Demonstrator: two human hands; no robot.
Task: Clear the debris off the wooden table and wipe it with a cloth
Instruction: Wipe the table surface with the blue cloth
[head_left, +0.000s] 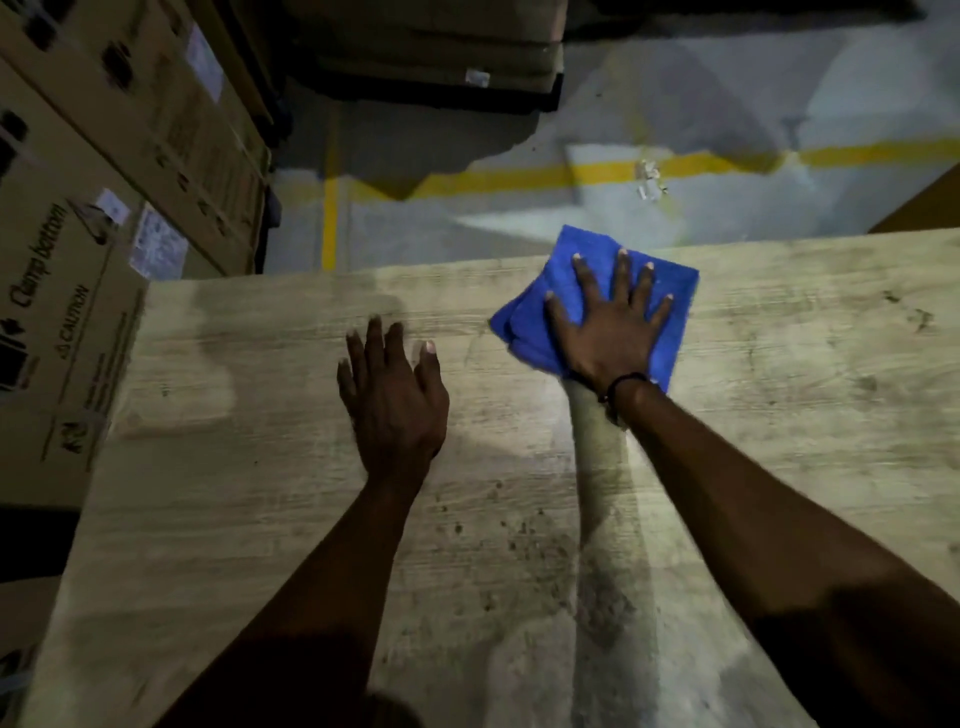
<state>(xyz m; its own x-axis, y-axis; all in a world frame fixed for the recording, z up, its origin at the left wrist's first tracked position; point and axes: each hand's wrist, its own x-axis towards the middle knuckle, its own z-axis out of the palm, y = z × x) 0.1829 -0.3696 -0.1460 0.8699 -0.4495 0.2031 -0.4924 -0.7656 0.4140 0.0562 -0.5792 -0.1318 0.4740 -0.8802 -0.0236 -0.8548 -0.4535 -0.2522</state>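
Note:
A folded blue cloth (582, 265) lies on the wooden table (234, 467) near its far edge. My right hand (610, 327) presses flat on the cloth with fingers spread. My left hand (392, 400) rests flat on the bare tabletop to the left of the cloth, fingers together, holding nothing. Dark specks and smudges of dirt (524, 540) dot the wood between my forearms, and more marks (909, 312) sit at the far right.
Stacked cardboard boxes (104, 218) stand close along the table's left side. Beyond the far edge is a grey concrete floor with yellow lines (519, 179) and scraps of white litter (649, 179). Dark pallets of goods (431, 52) stand farther back.

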